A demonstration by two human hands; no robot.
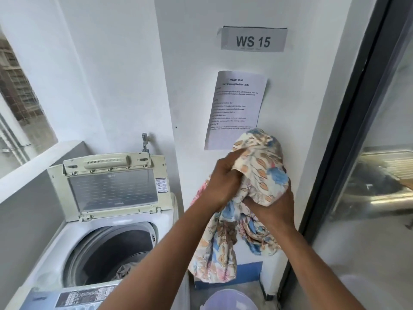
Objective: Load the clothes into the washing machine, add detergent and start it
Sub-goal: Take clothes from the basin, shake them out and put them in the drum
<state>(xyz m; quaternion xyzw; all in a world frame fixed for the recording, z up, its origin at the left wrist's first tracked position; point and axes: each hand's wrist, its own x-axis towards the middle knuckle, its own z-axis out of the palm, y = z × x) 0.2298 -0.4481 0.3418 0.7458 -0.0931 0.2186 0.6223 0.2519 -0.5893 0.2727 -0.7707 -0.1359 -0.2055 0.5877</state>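
From the head camera, both hands are holding a floral cloth [259,175] up to the right of the washing machine [107,231], in front of the wall. The left hand [223,182] is gripping the bunched upper part with curled fingers, and the right hand [271,209] is clutching it from below, while the rest is hanging down. The machine's lid [111,186] is standing open, and some dark clothing [125,271] is lying inside its drum. A pale bucket [230,300] is sitting right of the machine, below the cloth.
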